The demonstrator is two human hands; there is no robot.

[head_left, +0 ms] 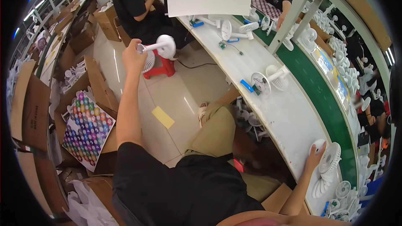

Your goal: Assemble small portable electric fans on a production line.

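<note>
Two hands worked apart, one on each side of the seated person. At far left, open cardboard boxes [35,100] stood on the floor, one beside a sheet of coloured dots [87,130]. The left hand [133,56] was raised over the floor, its grip closed round the stem of a small white fan [161,47], which it held clear of every surface; a red stool [161,68] stood on the floor just beyond it. A yellow patch [163,117] lay on the floor tiles. Further right, the long white tabletop [289,117] carried loose fan parts and a blue tool [247,86]. At its near end the right hand [315,155] rested with fingers spread flat over a round white base [318,144], touching it without grasping, just beside a white fan grille [330,158].
</note>
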